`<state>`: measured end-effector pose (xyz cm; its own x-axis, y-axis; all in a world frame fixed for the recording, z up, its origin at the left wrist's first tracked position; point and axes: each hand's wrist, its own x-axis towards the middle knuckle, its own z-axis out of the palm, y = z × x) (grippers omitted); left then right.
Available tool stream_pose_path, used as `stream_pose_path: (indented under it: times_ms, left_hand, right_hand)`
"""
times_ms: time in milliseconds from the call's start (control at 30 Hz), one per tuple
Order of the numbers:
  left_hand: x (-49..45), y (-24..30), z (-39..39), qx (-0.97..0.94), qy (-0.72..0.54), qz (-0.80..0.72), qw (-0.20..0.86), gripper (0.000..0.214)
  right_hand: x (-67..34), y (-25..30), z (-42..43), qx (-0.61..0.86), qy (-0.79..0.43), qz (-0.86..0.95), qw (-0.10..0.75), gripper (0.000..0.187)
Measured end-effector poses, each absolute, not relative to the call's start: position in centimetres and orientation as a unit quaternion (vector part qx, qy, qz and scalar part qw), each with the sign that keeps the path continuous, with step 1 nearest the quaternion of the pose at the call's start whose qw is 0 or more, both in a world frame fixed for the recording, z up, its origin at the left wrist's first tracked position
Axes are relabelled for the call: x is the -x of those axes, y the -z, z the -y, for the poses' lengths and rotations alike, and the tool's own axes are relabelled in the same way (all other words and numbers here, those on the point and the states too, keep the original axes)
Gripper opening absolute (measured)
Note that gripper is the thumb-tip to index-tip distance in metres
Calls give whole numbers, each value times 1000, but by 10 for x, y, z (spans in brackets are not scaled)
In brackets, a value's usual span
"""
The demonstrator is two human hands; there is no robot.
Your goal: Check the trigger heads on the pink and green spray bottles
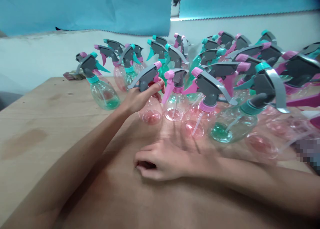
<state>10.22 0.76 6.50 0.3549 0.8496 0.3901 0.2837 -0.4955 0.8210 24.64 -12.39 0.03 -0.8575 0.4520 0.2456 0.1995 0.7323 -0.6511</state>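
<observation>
My left hand (140,97) is closed around the neck of a clear pink spray bottle (150,114) with a grey head and pink nozzle. The bottle stands upright on the table, and its collar is hidden behind my fingers. Just right of it is another pink spray bottle (173,113), its pink trigger close to my fingertips. Nearer to me, my right hand (162,160) rests low over the tabletop, fingers curled into a loose fist around a dark hollow. Nothing shows inside that fist.
Many pink and green spray bottles crowd the table's back and right, including a green one (235,125) and a green-collared one (105,94) at left. A small crumpled item (74,76) lies by the white wall (37,59). The wooden table (30,115) extends leftward.
</observation>
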Motion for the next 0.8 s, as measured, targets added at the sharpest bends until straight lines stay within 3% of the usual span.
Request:
stream_pose_path:
  times_ms: [800]
  left_hand:
    - [-107,-65,-7,-733,-443,-374,356,39]
  right_hand:
    - [-249,-3,124,178,-314,913,189,12]
